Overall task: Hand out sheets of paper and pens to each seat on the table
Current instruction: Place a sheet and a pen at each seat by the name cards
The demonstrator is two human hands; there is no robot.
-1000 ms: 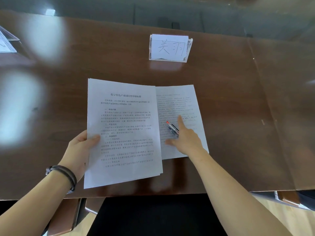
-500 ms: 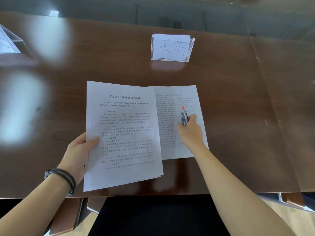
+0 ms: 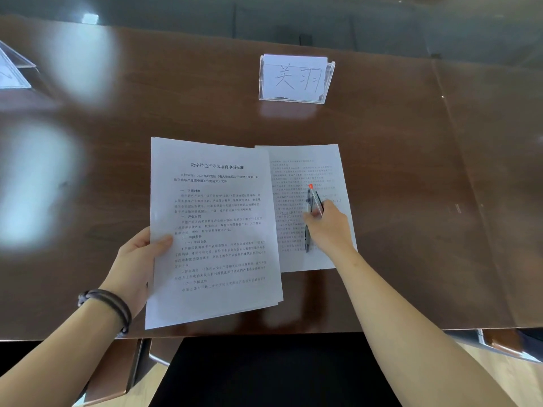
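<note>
My left hand (image 3: 136, 259) grips the left edge of a stack of printed sheets (image 3: 211, 230) held over the near side of the brown table (image 3: 411, 201). A single printed sheet (image 3: 311, 168) lies flat on the table to its right, partly under the stack. My right hand (image 3: 330, 227) rests on that sheet with its fingers closed on a red-tipped pen (image 3: 313, 193) that points away from me. A second, dark pen (image 3: 307, 240) lies along the sheet, touching the hand's left side.
A clear name-card holder (image 3: 295, 79) with a handwritten card stands beyond the sheet. Another holder (image 3: 13, 71) sits at the far left edge. A black chair seat (image 3: 264, 374) is below the table's near edge. Bright glare patches lie on the table's left part.
My right hand went from pressing the pens with a pointing finger to closing on them and turning them lengthwise; one dark pen now lies beside the hand. The stack barely moved.
</note>
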